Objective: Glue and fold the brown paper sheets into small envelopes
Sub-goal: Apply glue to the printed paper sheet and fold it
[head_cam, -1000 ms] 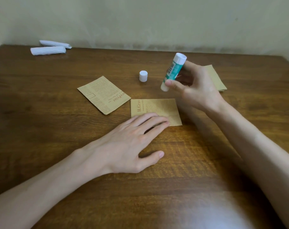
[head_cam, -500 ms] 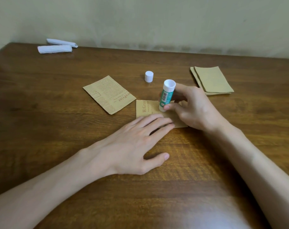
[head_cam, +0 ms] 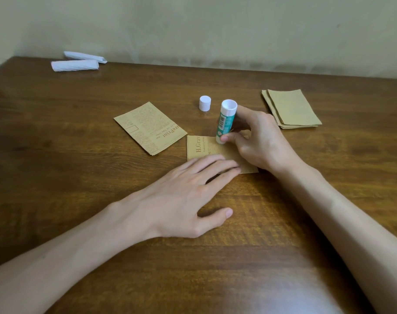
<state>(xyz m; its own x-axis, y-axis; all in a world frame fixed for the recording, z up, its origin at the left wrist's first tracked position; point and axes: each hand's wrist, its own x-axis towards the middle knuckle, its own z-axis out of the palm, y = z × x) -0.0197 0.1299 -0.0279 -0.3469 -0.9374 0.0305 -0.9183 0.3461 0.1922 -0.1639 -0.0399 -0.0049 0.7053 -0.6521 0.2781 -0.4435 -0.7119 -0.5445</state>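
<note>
A folded brown printed paper sheet lies at the table's centre. My left hand lies flat, its straight fingers pressing the sheet's near edge. My right hand grips a green and white glue stick, upside down, with its tip touching the sheet's far edge. The stick's white cap stands just behind. A second printed brown sheet lies to the left, and a stack of plain brown sheets sits at the right.
Two white folded paper rolls lie at the far left corner of the wooden table. A pale wall runs behind the table's far edge.
My right hand came down from above the table and set the glue stick's tip on the sheet, then slid a little along its far edge. My left hand kept pressing the sheet.
</note>
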